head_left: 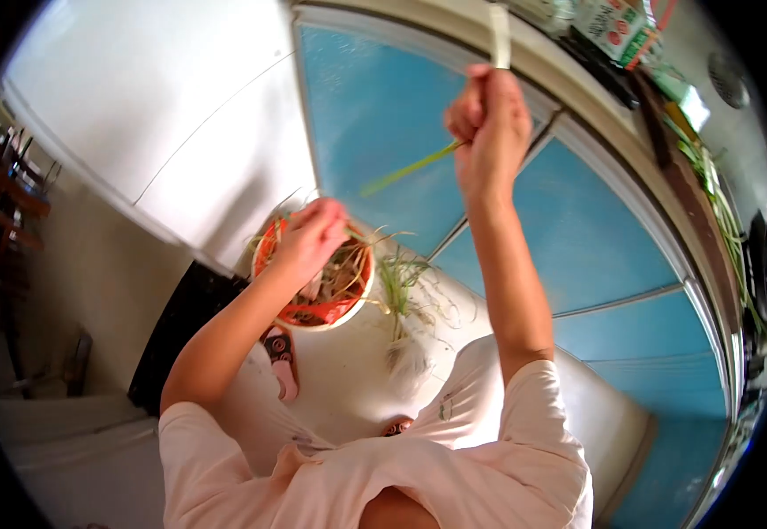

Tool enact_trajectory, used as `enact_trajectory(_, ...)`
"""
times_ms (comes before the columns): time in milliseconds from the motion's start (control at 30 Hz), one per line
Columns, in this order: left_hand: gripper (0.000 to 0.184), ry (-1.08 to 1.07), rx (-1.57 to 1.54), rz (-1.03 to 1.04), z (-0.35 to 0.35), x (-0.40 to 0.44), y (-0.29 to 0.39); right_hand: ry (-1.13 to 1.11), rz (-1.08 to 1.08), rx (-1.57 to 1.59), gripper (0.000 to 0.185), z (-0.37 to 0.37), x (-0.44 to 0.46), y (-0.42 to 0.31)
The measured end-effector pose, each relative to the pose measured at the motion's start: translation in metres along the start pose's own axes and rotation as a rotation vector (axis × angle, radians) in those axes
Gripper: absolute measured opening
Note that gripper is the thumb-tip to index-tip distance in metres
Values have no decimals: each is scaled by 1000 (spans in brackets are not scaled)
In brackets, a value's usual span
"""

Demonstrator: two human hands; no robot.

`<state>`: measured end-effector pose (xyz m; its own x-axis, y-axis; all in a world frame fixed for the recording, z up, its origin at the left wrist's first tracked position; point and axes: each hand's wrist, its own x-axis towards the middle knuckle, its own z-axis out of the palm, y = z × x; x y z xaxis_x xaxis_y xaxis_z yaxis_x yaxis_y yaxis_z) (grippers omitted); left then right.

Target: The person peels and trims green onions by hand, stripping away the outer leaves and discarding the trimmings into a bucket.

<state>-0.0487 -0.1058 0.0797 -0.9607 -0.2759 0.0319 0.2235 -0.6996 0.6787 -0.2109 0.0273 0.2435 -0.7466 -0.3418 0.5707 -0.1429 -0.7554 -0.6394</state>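
Observation:
My right hand is raised in front of the blue cabinet doors, closed around a green onion. The green onion's thin green leaf trails down to the left from the fist, and a thick pale piece, which looks like its white stem, sticks up above. Over the waste bin, my left hand has its fingers pinched together, with a bit of green at the fingertips. Dry stalks and scraps fill the bin's red liner. Beside it on the floor lies a bunch of green onions with tangled roots.
A counter edge runs above the blue cabinet doors. On the counter are long green stalks, a printed packet and dark items. A white panel stands at the left, with a black object below it.

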Motion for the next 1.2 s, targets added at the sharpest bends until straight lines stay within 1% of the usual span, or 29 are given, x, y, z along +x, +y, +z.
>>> enact_trajectory(33,17,34,-68,13,-8,0,0,21,-153,23,27,2,2,-21)
enact_trajectory(67,24,156,-12,-12,-22,1,-2,61,-260,15,28,6,5,-54)
enact_trajectory(100,22,211,-1,-32,-39,1,-4,20,-321,27,30,5,6,-85)
enact_trajectory(167,21,343,264,-148,-38,0,6,-128,-426,-64,34,10,1,-141)
enact_trajectory(200,24,303,576,-149,-44,1,9,-181,-499,-277,37,11,-5,-166)
enact_trajectory(233,30,362,904,-129,-47,4,8,-134,-625,-546,40,13,-10,-192)
enact_trajectory(267,33,193,1144,-134,-93,10,3,10,-746,-756,42,10,-20,-217)
enact_trajectory(300,32,120,1499,-271,-120,12,2,-40,-821,-1060,40,6,-20,-241)
enact_trajectory(367,30,5,1795,-252,-115,3,-5,-100,-1077,-1627,38,-2,-20,-288)
enact_trajectory(400,29,-51,1940,-241,-112,0,-5,-77,-1075,-1827,34,-10,-12,-299)
enact_trajectory(433,27,-85,1955,-240,-99,-5,-3,-141,-1093,-2018,27,-25,2,-311)
enact_trajectory(533,27,-124,1908,-165,-108,1,-15,-249,-892,-2342,16,-88,46,-336)
enact_trajectory(600,27,-187,1945,-133,-111,10,-19,-324,-630,-2308,18,-143,68,-352)
enact_trajectory(667,25,-234,1993,-139,-105,20,-18,-432,-576,-2286,19,-188,77,-357)
enact_trajectory(700,25,-237,2010,-162,-93,20,-15,-395,-483,-2306,21,-213,79,-357)
enact_trajectory(733,24,-232,2029,-199,-86,19,-15,-495,-288,-2154,25,-244,86,-367)
enact_trajectory(767,24,-243,2010,-140,-87,18,-17,-331,-243,-2222,27,-274,90,-373)
enact_trajectory(833,23,-191,2029,-41,-90,10,-24,-383,-376,-2201,32,-267,75,-382)
enact_trajectory(867,23,-125,2066,23,-88,7,-29,-431,-459,-2199,33,-314,88,-416)
enact_trajectory(900,22,-111,2076,-116,-87,9,-29,-252,-591,-2228,32,-279,65,-403)
enact_trajectory(933,26,-97,2080,-235,-84,12,-27,-381,-759,-2246,32,-241,36,-396)
enact_trajectory(967,30,-106,2182,-318,-81,17,-27,-205,-712,-2163,30,-212,5,-371)
enact_trajectory(1000,34,-124,2280,-399,-76,24,-28,-123,-672,-2051,28,-190,-25,-342)
enact_trajectory(1033,38,-146,2373,-478,-70,24,-31,-79,-563,-1854,27,-173,-58,-304)
enact_trajectory(1067,40,-141,2367,-405,-66,19,-33,-97,-349,-1597,28,-164,-91,-254)
enact_trajectory(1100,42,-136,2362,-327,-61,14,-34,-156,-66,-1356,32,-158,-124,-198)
enact_trajectory(1133,44,-132,2357,-248,-53,10,-34,-217,271,-943,26,-146,-154,-144)
enact_trajectory(1167,42,-122,2372,-311,-35,10,-35,-483,317,-1293,13,-150,-176,-95)
enact_trajectory(1200,40,-178,2309,-175,-26,8,-38,-499,607,-1119,9,-159,-197,-44)
